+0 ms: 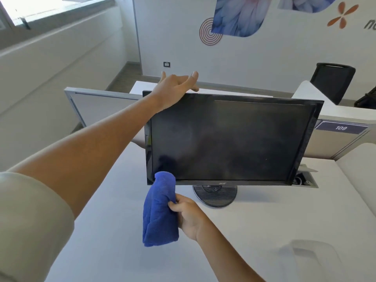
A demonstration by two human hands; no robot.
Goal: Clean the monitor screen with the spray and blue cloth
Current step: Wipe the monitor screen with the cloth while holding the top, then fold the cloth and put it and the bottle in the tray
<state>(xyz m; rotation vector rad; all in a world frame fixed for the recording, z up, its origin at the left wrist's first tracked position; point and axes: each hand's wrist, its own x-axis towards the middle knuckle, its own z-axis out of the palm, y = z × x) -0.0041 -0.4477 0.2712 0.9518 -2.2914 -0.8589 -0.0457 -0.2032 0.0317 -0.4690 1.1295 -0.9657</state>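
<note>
The left hand [175, 88] lies open over the monitor [230, 139] top-left edge, likely steadying it against wiping pressure. The right hand [188, 214] grips the bunched cloth [159, 210], whose tip touches the monitor's lower-left corner. No spray shows.

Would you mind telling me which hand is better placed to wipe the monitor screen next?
Right. The right hand already grips the blue cloth, whose top sits at the monitor's lower left corner; the left hand rests on its top edge, steadying it.
</note>
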